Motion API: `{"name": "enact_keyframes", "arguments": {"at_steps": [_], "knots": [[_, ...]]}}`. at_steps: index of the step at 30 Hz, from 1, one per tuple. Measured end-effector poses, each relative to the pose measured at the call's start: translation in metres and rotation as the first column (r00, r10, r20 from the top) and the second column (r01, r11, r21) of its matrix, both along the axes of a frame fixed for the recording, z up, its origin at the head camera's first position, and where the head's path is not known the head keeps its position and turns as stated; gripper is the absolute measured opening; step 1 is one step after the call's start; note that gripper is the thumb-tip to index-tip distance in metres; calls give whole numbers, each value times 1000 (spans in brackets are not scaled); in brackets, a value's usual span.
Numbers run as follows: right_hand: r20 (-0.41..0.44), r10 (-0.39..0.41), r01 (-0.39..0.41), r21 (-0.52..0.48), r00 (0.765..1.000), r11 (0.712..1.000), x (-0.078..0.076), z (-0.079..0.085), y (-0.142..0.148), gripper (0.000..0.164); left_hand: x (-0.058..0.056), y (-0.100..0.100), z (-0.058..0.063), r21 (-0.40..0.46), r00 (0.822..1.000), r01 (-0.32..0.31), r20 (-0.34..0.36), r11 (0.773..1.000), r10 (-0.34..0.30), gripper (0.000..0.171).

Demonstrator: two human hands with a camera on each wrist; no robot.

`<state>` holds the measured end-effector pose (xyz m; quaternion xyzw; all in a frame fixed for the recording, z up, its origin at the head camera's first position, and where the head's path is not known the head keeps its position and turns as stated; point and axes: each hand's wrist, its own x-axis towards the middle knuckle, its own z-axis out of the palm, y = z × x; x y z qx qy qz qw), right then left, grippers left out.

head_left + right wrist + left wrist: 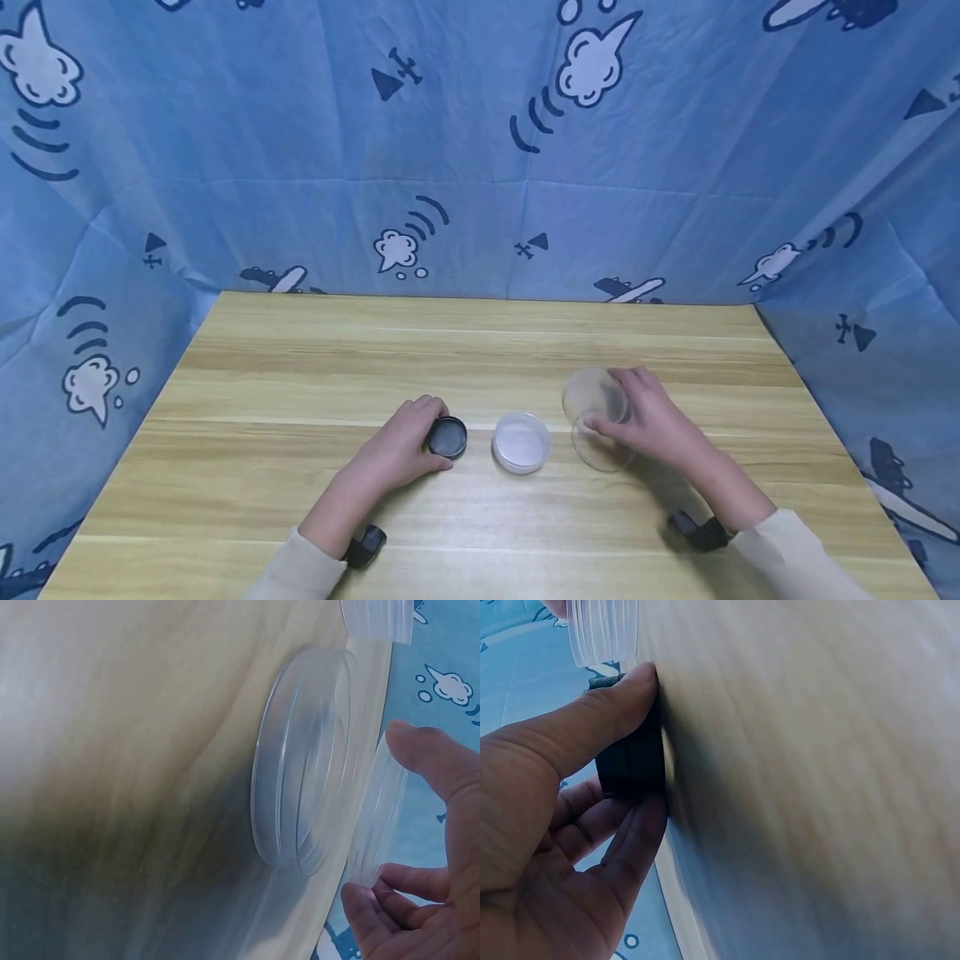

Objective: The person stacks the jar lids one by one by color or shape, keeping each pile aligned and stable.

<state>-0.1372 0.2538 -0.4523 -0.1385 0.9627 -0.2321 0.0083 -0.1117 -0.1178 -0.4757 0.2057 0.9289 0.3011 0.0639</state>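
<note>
My left hand (pixel 405 442) grips a small round black container (pixel 447 437) on the table, thumb and fingers on opposite sides; the left wrist view shows its dark side wall (pixel 634 761). In my right hand (pixel 652 417), thumb and fingertips pinch a clear shallow round dish or lid (pixel 379 817) by its edges, over the table. Beneath and in front of it, a clear petri dish (pixel 289 772) lies flat on the wood. Between the two hands stands a clear, round, ribbed container (pixel 521 443), looking like stacked dishes.
The wooden tabletop (pixel 360 333) spreads around the objects, its far edge meeting a blue printed cloth (pixel 450 150) that hangs behind and at both sides. A black wrist camera (pixel 365 547) is strapped under the left wrist, another camera (pixel 697 531) under the right.
</note>
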Motion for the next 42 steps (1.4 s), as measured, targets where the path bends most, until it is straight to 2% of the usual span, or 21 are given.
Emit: {"name": "enact_keyframes", "arguments": {"at_steps": [6,13,27,37,42], "knots": [[13,-11,11,-2,1000,1000,10,-2,2,92,0,0,1,-1,1000,-2,7,1000,2,50],[-38,-4,3,-13,999,1000,20,-4,2,89,1,1,1,-6,1000,-5,7,1000,5,50],[-37,11,-11,7,999,1000,36,-8,7,88,2,1,0,-11,1000,-13,-2,1000,13,50],[-67,35,-34,10,997,999,41,-11,7,88,2,1,2,-8,1000,-11,6,1000,11,49],[-55,31,-30,19,998,999,41,-13,7,86,2,1,2,-6,1000,-11,6,1000,11,49]]}}
